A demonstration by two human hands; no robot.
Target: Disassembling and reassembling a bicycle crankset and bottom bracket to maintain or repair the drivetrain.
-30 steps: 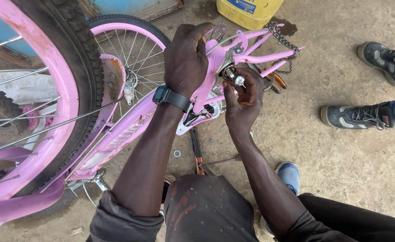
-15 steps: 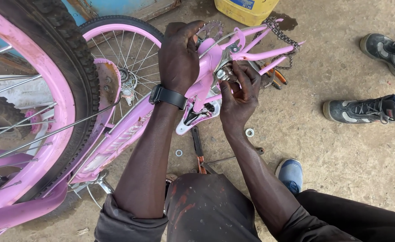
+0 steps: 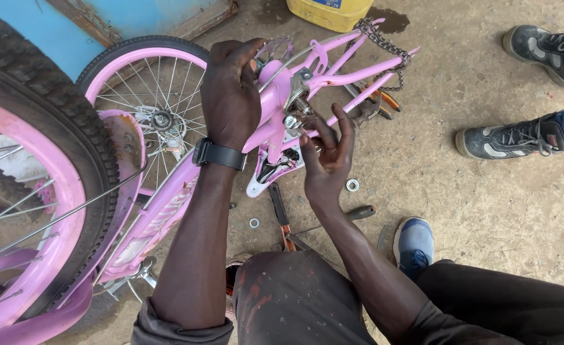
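Two hands on one pink bike frame [image 3: 275, 121], which lies overturned on the concrete floor [image 3: 486, 211]. Left hand [image 3: 231, 96] is closed round the frame near the crank housing, steadying it. Right hand [image 3: 327, 156] is now half open, fingers spread, touching the metal axle fitting [image 3: 293, 115] but gripping nothing; half a second ago it was curled tightly on that fitting. Judgement: a turn has finished, or the grip is being reset. Chain [image 3: 384, 45] hangs loose over the rear stays. Washers [image 3: 352, 185] lie on the floor just beside the right wrist. Another person's shoes [image 3: 512, 140] stand well apart.
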